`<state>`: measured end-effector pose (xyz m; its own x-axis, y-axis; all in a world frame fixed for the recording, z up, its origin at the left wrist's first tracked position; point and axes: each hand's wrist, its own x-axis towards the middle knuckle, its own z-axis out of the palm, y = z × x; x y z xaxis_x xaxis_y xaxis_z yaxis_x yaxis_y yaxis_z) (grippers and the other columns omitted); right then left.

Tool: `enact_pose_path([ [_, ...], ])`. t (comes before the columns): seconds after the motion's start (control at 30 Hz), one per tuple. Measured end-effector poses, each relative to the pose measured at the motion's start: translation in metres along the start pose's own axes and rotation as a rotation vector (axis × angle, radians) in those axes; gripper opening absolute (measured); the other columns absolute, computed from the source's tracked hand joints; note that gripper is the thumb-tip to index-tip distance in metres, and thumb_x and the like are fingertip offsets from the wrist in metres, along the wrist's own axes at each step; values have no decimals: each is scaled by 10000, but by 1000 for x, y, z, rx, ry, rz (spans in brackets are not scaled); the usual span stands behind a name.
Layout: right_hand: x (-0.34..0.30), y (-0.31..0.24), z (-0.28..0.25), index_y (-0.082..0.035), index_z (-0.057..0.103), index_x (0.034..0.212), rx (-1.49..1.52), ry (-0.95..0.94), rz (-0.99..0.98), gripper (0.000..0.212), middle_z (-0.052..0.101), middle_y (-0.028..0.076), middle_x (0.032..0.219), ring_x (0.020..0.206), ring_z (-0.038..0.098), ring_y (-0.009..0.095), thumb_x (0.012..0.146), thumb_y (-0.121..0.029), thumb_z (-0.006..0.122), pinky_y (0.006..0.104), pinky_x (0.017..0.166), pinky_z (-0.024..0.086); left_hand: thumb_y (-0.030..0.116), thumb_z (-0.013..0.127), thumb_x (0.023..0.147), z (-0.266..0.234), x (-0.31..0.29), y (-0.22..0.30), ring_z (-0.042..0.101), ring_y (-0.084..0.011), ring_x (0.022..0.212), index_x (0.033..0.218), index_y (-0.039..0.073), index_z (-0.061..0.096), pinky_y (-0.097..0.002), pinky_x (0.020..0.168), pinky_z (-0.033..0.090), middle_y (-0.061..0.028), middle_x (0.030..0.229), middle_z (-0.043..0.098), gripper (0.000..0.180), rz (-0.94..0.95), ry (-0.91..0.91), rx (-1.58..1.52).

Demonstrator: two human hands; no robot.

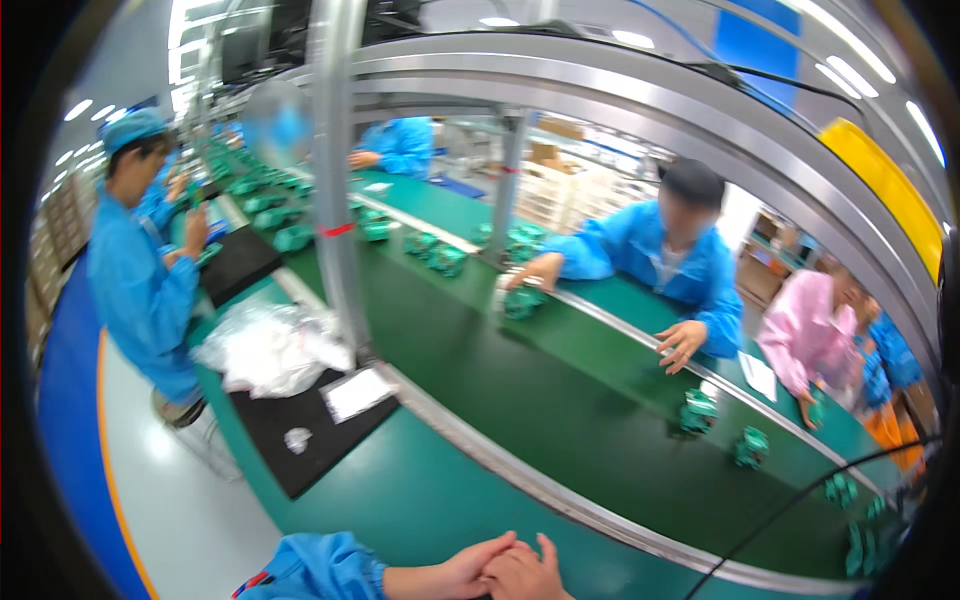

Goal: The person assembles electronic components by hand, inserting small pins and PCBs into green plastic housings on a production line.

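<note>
My left hand (470, 567) and my right hand (525, 574) are together at the near edge of the green bench. The fingers of both are closed against each other, and the right thumb points up. No object shows between them; the inside of the palms is hidden. A blue sleeve (325, 568) covers my left forearm. To the left of my hands, a black mat (280, 440) on the bench carries a white rectangular sheet or packet (357, 394) and a small clear plastic piece (297, 440).
A crumpled clear bag (275, 350) lies beside a metal post (338, 200). Beyond the metal rail runs a dark green conveyor belt (480, 370) with several green parts (698, 411). Across it, a person in blue (650, 240) touches one part. Another worker (140, 260) is at left.
</note>
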<state>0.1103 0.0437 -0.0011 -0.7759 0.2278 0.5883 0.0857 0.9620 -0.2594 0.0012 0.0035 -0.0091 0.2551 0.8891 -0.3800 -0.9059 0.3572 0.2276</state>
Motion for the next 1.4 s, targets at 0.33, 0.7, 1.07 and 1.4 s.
enact_pose_path([
  [0.33, -12, -8, -17, -110, 469, 710, 340, 218, 46, 87, 530, 55, 766, 773, 495, 251, 749, -146, 537, 449, 818, 317, 391, 340, 866, -10, -4, 1, 202, -91, 370, 550, 118, 320, -192, 342, 172, 3, 462, 238, 418, -49, -60, 21],
  [0.7, -4, 14, -8, -19, 420, 756, 844, 457, 537, 135, 459, 103, 759, 715, 444, 180, 809, -122, 489, 283, 673, 362, 359, 345, 866, -7, -68, 121, 214, -83, 398, 540, 156, 298, -228, 365, 188, 40, 474, 231, 388, 876, 62, -143],
  [1.07, -5, 8, -8, -22, 425, 748, 847, 402, 558, 120, 454, 100, 756, 715, 446, 186, 805, -107, 488, 281, 669, 362, 255, 356, 887, -124, -146, 206, 279, -73, 438, 707, 81, 434, -220, 417, 265, 26, 540, 330, 262, 1486, 698, 166],
  [1.4, -5, 13, -7, -21, 425, 750, 856, 403, 575, 104, 450, 94, 754, 726, 444, 187, 798, -90, 487, 277, 670, 358, 314, 373, 876, -125, -140, 212, 283, -82, 447, 668, 111, 411, -224, 443, 257, 22, 528, 326, 294, 1533, 649, 153],
])
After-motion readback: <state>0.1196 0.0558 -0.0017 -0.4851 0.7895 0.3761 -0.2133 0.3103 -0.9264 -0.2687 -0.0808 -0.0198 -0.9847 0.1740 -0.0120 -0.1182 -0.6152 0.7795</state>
